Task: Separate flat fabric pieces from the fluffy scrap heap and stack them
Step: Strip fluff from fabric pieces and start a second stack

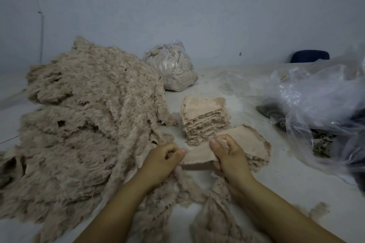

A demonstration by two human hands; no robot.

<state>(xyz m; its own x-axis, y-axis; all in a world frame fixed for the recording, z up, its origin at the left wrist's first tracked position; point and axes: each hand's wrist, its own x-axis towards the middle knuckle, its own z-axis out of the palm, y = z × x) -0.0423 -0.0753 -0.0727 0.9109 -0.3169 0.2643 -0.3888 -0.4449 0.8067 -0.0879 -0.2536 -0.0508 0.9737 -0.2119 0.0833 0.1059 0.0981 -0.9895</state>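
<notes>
Surface: pale table top (227, 85), dusted with lint.
Left: fluffy scrap heap (88, 124), spilling to the near edge.
Centre: stack of flat fabric pieces (205, 118), just beside the heap.
Rear: tied plastic bag of scraps (173, 69).
Right: loose clear plastic sheeting (316, 94) over dark scraps (268, 111).

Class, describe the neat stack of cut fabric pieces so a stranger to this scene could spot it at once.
Start at the big fluffy heap on the left. Just right of it, beyond the two hands, stands the stack. Unlike the heap, it is squared, layered, with a smooth flat piece on top.
</notes>
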